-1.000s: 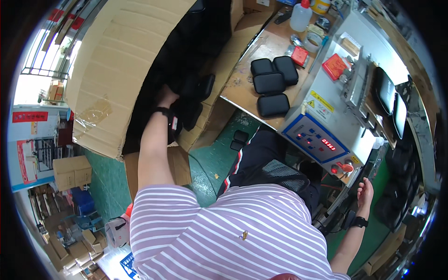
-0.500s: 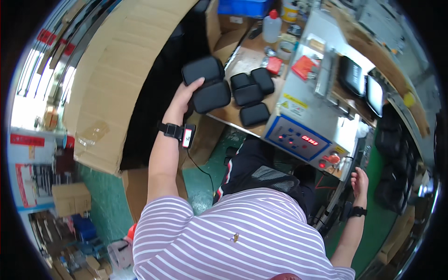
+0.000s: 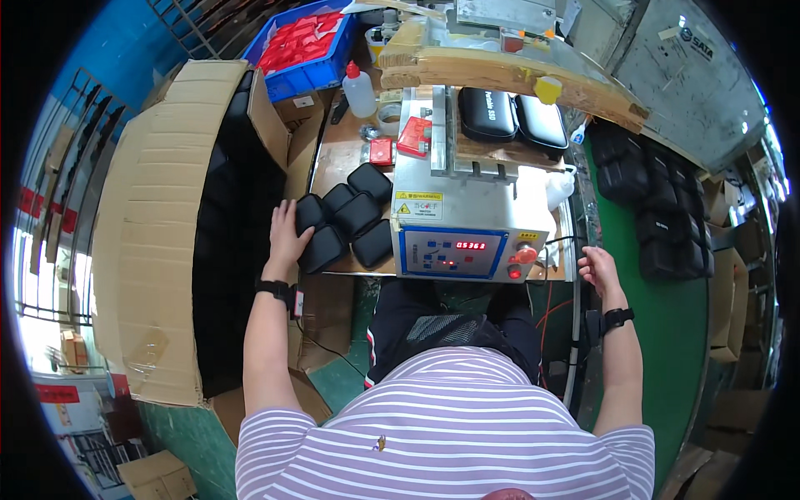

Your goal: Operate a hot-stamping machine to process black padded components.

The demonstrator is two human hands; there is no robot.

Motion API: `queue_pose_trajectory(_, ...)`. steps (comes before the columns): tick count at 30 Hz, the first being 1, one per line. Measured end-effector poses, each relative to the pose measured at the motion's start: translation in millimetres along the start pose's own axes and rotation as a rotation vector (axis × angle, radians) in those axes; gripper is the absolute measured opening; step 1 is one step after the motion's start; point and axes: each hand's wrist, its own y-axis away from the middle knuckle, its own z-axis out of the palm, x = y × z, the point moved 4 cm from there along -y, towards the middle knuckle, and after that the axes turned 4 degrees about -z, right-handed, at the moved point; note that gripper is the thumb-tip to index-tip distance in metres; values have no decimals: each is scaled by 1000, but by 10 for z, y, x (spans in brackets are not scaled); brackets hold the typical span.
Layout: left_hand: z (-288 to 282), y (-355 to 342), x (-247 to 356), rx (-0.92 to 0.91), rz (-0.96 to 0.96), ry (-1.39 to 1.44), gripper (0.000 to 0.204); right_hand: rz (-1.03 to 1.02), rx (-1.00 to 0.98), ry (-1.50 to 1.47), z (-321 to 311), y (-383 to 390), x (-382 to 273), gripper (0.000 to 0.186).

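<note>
My left hand [image 3: 287, 237] lies on two black zip cases [image 3: 318, 235] at the near left edge of the wooden bench [image 3: 333, 158], fingers spread over them. Several more black cases [image 3: 362, 208] lie beside these, touching one another. My right hand [image 3: 598, 268] hangs open by the bench's right front corner, next to the grey press machine [image 3: 454, 221], and holds nothing. Two larger black cases [image 3: 512, 117] sit in the machine's wooden jig.
A big open cardboard box [image 3: 158, 233] full of black cases stands at my left. A blue crate of red parts [image 3: 296, 42] and a white squeeze bottle [image 3: 360, 90] sit at the back. Stacked black cases [image 3: 658, 208] lie on the green floor at right.
My left hand came out of the cardboard box with two black cases and set them down on the bench beside the others. My right hand stayed low at the right.
</note>
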Motion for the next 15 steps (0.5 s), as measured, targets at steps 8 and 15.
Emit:
queue_pose_trajectory(8,-86,-221,127,-309,160,-112,70,-421,-13,-87,469,76,-1310,28)
queue_pose_trajectory(15,-61,-212,120,-347,132,-53,69,-607,-66,41,788,74,-2013,29)
